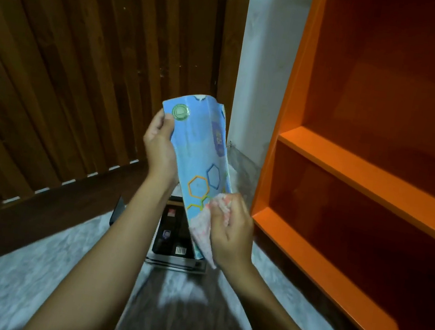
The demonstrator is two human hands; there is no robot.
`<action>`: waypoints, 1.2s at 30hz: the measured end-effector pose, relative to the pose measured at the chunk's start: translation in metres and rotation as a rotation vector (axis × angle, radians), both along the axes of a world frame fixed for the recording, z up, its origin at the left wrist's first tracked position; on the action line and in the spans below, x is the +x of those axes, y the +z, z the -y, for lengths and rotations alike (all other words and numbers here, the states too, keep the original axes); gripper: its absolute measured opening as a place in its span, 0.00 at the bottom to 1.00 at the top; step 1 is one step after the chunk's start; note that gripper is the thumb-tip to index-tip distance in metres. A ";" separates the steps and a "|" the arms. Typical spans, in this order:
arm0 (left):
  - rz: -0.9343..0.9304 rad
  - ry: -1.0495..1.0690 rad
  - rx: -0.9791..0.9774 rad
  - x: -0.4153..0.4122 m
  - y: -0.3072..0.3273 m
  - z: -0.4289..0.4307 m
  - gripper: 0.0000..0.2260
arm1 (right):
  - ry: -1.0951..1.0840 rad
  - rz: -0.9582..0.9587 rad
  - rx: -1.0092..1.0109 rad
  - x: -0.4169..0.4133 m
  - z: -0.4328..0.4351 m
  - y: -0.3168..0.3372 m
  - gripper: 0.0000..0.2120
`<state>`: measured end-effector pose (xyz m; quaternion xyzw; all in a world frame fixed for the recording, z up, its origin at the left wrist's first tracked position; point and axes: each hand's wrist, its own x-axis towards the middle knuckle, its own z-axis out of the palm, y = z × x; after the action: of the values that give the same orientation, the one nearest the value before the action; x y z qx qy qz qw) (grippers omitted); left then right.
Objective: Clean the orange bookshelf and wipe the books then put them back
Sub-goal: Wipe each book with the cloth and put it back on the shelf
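Head view: at frame centre the left hand (159, 142) pinches the blue book (198, 151) by its upper left edge. The book's long axis runs from top centre toward lower right. The right hand (232, 231), fingers (225, 210) curled round a pale cloth (206, 227), presses the cover's lower end. The next stroke likely runs up-frame along that axis.

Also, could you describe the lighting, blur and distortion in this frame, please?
Head view: dim warm light, orange bookshelf bays in shadow; wide-angle distortion bows the wooden door slats; floor and the cloth in the right hand are blurred; the blue book in the left hand is fairly sharp.
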<state>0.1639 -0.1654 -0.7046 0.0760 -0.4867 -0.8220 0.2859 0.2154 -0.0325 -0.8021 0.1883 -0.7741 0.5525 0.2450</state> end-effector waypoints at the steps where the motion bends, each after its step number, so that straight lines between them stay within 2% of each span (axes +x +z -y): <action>1: -0.007 -0.022 -0.022 0.000 0.000 0.001 0.14 | -0.044 0.057 -0.027 -0.006 -0.001 -0.005 0.07; 3: -0.029 -0.076 -0.044 0.005 0.002 0.000 0.15 | -0.175 0.263 -0.120 -0.023 -0.006 -0.008 0.06; 5: -0.045 -0.131 -0.059 0.010 0.004 -0.003 0.15 | -0.264 0.422 -0.152 -0.037 -0.018 -0.003 0.14; 9: -0.070 -0.213 -0.094 0.015 0.009 -0.011 0.13 | -0.068 0.421 -0.292 -0.048 -0.039 0.019 0.11; 15: -0.131 -0.259 -0.199 0.012 0.037 -0.022 0.11 | 0.175 0.564 -0.609 -0.053 -0.057 0.059 0.10; 18: -0.190 -0.258 -0.259 0.003 0.055 -0.025 0.12 | 0.141 0.520 -0.653 -0.058 -0.068 0.068 0.10; 23: -0.309 -0.174 -0.258 -0.026 0.084 -0.052 0.14 | -0.086 0.246 -0.470 -0.088 -0.098 0.112 0.09; 28: -0.452 -0.067 -0.296 -0.065 0.104 -0.089 0.19 | -0.126 0.019 -0.346 -0.128 -0.132 0.158 0.09; 32: -0.508 -0.079 -0.340 -0.107 0.097 -0.111 0.19 | -0.207 0.015 -0.374 -0.174 -0.147 0.159 0.02; 36: -0.444 -0.069 -0.379 -0.144 0.096 -0.120 0.24 | -0.227 0.071 -0.454 -0.217 -0.149 0.153 0.06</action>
<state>0.0197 -0.0449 -0.6091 -0.1772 -0.5592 -0.7222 0.3666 -0.0015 0.1162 -0.6491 0.0211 -0.6544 0.6875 0.3142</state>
